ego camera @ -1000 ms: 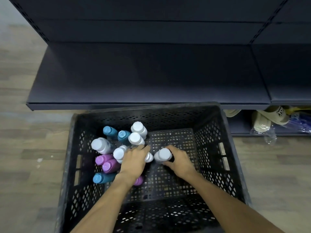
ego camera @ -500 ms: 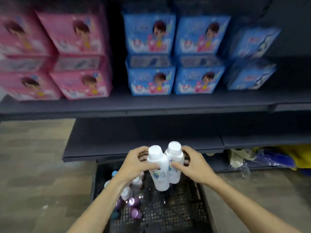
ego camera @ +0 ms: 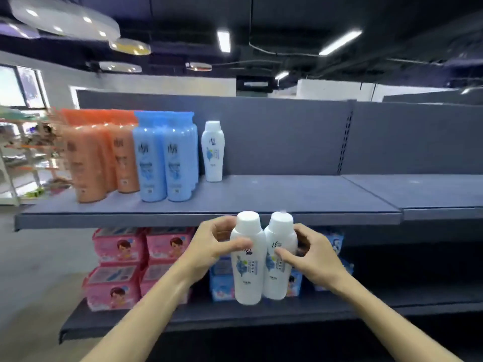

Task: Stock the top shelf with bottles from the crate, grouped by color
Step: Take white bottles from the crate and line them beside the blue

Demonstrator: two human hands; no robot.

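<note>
Nearest the camera, two bare forearms reaching forward and up from the bottom edge. At their ends, left hand [ego camera: 211, 244] wrapped around a white plastic bottle with a white cap and blue label [ego camera: 247, 257], thumb across its front. Beside it, right hand [ego camera: 311, 254] grasping a second white plastic bottle of the same kind [ego camera: 280, 254], fingers curled round its right side. Both bottles upright, long axes vertical, touching side by side, caps just level with the front lip of the grey metal top shelf [ego camera: 261, 197]. Bottles thus held below and in front of the shelf surface, not yet resting on it.

Behind the hands, on a lower shelf, stacked pink boxes [ego camera: 117, 262] to the left and blue boxes [ego camera: 222, 280] partly hidden behind the bottles.

Farther off, on the top shelf: a lone white bottle standing upright [ego camera: 213, 151], up, far and slightly left of the held pair. Left of it a group of tall light-blue bottles [ego camera: 164, 158], then orange bottles [ego camera: 99, 155] at far left, blurred. Bare shelf to the right of the lone white bottle.

Likely next: lifting both bottles over the lip and setting them just right of the lone white one. Left hand nearer to that spot. Crate not in view.
</note>
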